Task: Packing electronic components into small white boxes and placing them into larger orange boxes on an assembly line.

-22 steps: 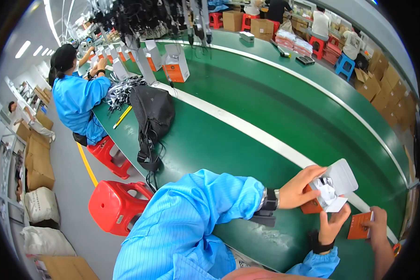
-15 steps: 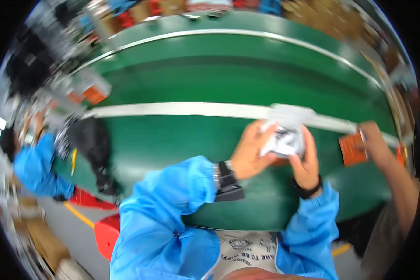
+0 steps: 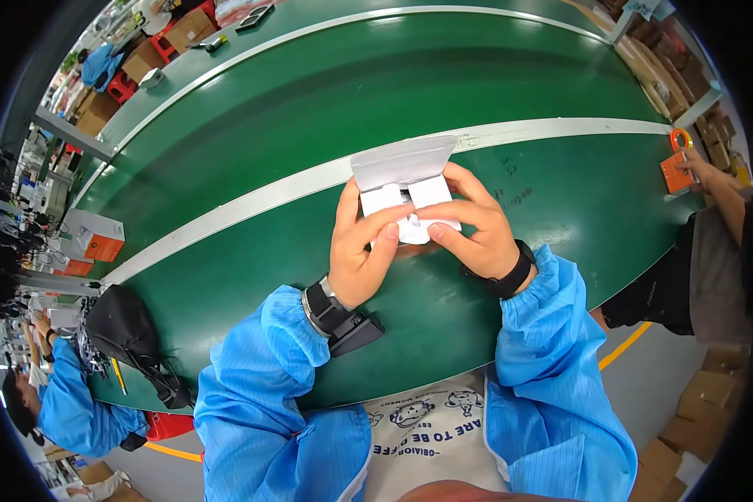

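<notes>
A small white box (image 3: 403, 162) stands over the green table with its lid raised at the far side. Both of my hands close around it from the sides. My left hand (image 3: 361, 251) grips the left side, its thumb and index finger reaching over the near edge. My right hand (image 3: 480, 227) grips the right side in the same way. Between the fingertips is a white crumpled piece (image 3: 412, 231), which I cannot identify. White panels lie across the opening, and a narrow dark gap shows between them. The rest of the contents is hidden.
A black bag (image 3: 124, 325) and a pencil (image 3: 120, 376) lie at the left, near a co-worker in a blue sleeve (image 3: 79, 406). Orange-and-white boxes (image 3: 102, 245) stand beyond. At the right, another person's hand (image 3: 699, 170) holds an orange box (image 3: 676, 174) by a tape roll (image 3: 682, 140).
The view has swung, so the table sits at a different slant. White panels now cover much of the grey-and-black contents seen earlier, and my fingers have come together over the box's near edge.
</notes>
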Motion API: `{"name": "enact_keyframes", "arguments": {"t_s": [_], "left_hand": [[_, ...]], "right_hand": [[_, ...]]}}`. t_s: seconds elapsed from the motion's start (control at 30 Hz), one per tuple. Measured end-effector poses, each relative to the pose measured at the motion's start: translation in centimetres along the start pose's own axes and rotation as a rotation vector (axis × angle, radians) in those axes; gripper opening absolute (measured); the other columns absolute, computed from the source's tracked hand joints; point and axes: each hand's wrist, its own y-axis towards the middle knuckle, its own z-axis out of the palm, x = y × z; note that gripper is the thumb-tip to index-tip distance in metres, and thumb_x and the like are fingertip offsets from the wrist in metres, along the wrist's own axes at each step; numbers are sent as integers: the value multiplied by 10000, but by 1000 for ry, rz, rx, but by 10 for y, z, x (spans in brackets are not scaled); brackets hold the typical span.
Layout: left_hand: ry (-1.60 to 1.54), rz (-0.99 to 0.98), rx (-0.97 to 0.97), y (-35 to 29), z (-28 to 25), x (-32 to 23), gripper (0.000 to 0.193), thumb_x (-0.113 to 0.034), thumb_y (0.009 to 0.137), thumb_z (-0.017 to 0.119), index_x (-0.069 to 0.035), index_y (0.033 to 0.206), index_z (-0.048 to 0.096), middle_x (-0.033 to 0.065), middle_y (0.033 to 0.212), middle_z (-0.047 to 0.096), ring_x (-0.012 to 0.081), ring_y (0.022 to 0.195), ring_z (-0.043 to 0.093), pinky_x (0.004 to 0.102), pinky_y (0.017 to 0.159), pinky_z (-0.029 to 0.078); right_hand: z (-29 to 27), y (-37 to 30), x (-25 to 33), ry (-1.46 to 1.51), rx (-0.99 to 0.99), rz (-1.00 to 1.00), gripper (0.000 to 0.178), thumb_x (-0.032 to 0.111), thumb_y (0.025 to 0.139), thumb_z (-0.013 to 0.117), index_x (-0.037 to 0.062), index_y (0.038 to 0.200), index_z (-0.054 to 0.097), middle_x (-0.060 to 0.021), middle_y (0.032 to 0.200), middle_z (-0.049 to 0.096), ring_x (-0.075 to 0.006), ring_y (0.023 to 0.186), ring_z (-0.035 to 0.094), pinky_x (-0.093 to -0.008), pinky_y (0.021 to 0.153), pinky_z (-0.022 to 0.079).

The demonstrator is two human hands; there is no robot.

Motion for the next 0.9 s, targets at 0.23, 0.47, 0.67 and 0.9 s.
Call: {"name": "enact_keyframes", "arguments": {"t_s": [0.23,0.47,0.67,0.9], "left_hand": [[-432,-93,-390,9,11,-16,266,-25,738,671,-61,978,562,144,1105,506,323,1086,486,406,919,394],[-83,209,-89,13,-6,-3,335,-62,682,735,-67,970,564,98,1046,533,304,1033,500,395,864,424],[-159,220,-140,13,-6,1,271,-83,675,742,-82,921,630,88,1042,543,299,1018,500,399,850,432],[-76,225,-44,15,-18,0,147,-98,691,715,-93,836,693,97,1067,554,301,1038,482,405,879,407]], "right_hand": [[-3,7,9,106,-97,11,312,31,685,688,48,989,623,-177,1261,458,-314,1141,474,-402,939,391],[-6,9,15,-137,4,-139,340,38,657,707,55,987,626,-158,1248,484,-323,1106,496,-406,919,403],[-6,6,15,-183,-38,-124,318,84,658,736,69,963,647,-157,1209,519,-351,1107,486,-435,927,389],[-17,18,20,-115,142,-231,292,68,644,747,82,922,657,-156,1162,548,-361,1096,493,-452,912,402]]}}
